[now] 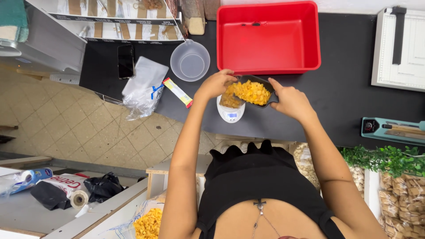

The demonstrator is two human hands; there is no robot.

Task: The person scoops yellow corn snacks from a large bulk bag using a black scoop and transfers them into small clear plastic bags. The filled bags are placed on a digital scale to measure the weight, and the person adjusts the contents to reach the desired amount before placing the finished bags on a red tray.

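Note:
A black tray heaped with yellow-orange snack pieces is tilted over a small white digital scale on the black counter. My left hand grips the tray's left end with curled fingers. My right hand holds its right rim. A darker pile of pieces rests on the scale beneath the tray's lower corner; whether it is in a bag I cannot tell.
A red tub stands just beyond the tray, a clear measuring cup to its left. Clear plastic bags, a phone, a paper cutter, a teal sealer, a green plant and packed snack bags surround the counter.

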